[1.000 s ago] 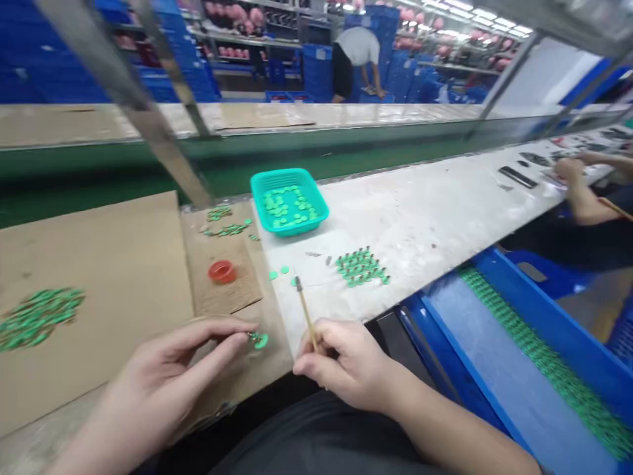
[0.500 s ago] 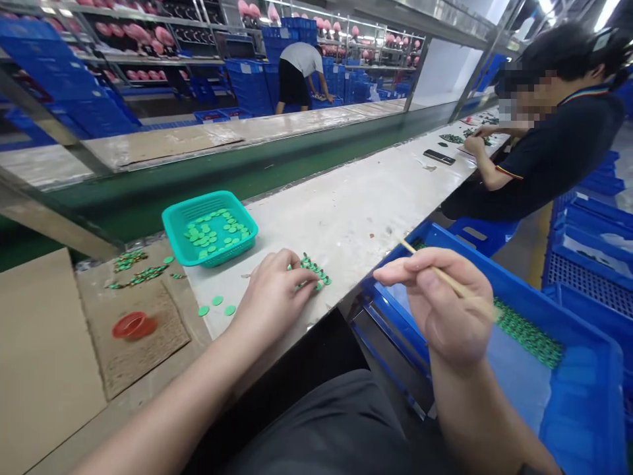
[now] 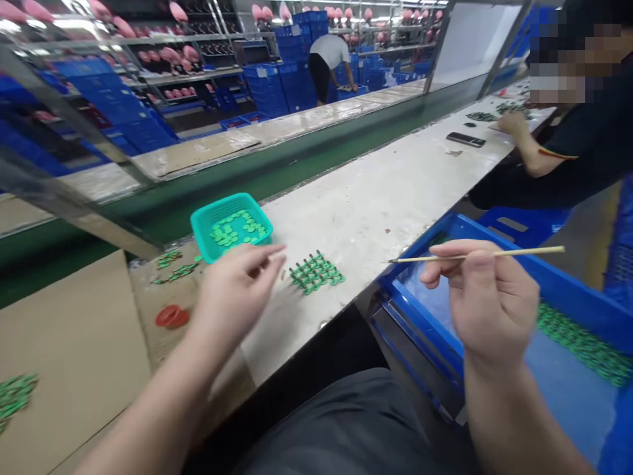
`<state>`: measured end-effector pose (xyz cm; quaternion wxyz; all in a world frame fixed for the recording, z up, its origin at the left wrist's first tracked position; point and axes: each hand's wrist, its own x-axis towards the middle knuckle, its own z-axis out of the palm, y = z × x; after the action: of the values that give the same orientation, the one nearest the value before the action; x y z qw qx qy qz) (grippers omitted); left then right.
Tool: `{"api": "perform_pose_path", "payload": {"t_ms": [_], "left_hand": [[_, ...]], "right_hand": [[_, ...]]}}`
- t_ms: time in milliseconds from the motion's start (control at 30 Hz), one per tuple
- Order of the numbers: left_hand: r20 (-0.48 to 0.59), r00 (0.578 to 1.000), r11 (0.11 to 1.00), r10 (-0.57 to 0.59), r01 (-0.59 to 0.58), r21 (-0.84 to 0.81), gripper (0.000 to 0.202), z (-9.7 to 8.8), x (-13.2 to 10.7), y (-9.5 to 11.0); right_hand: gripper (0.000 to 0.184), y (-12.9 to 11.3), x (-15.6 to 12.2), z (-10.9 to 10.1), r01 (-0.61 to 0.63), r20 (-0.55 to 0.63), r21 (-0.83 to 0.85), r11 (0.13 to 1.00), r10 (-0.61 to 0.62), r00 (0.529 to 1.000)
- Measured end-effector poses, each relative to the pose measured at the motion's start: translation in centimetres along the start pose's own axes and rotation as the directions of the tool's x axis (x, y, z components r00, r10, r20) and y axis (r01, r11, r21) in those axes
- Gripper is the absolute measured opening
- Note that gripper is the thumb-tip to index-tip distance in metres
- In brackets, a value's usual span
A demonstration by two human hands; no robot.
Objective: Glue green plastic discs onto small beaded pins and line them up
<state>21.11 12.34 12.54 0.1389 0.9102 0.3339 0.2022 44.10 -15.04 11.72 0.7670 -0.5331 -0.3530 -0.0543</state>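
My left hand (image 3: 237, 290) hovers over the near table edge, slightly blurred, thumb and forefinger stretched out with a small gap and nothing visible between them. Just right of it stands a cluster of small green discs with dark upright pieces (image 3: 316, 272), set in rows on the white table. My right hand (image 3: 494, 303) pinches a thin wooden stick (image 3: 527, 252) with a fine dark tip, held almost level above the blue crate and pointing left. Behind my left hand is a turquoise basket (image 3: 198, 231) with loose green discs (image 3: 252, 224) in it.
On the cardboard at left lie small green-and-brown pieces (image 3: 180, 272) and a red ring-shaped cap (image 3: 171, 316); more green pieces (image 3: 17, 396) lie nearer. A blue crate (image 3: 459, 224) at right holds rows of green pieces (image 3: 583, 343). A co-worker (image 3: 583, 145) sits beyond, near a phone (image 3: 465, 139).
My left hand has drawn back left from the green cluster, uncovering it. My right hand has turned the stick from a slant to nearly level. The whole view has shifted a little.
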Motion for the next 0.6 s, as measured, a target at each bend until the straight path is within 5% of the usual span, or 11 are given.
{"api": "perform_pose_path", "payload": {"t_ms": [133,233,400,600], "left_hand": [[0.155,0.962,0.972,-0.225,0.21,0.107,0.036,-4.6,-0.9,-4.2],[0.24,0.935,0.964,-0.26,0.235,0.128,0.023,-3.3,-2.4,-5.7],[0.237,0.94,0.97,-0.245,0.237,0.059,0.027,-0.1,-4.8,-5.3],[0.227,0.926,0.938,-0.303,0.332,-0.1,0.037,-2.3,-10.2,-5.3]], "right_hand": [[0.026,0.6,-0.1,-0.2,-0.028,0.023,0.019,0.999,0.028,0.999],[0.035,0.8,-0.5,0.5,-0.047,0.082,0.019,0.999,0.045,0.996],[0.045,0.5,-1.7,2.4,-0.123,0.184,0.073,0.99,0.108,0.977],[0.03,-0.5,-3.2,4.9,-0.187,0.328,0.032,0.982,0.166,0.93]]}}
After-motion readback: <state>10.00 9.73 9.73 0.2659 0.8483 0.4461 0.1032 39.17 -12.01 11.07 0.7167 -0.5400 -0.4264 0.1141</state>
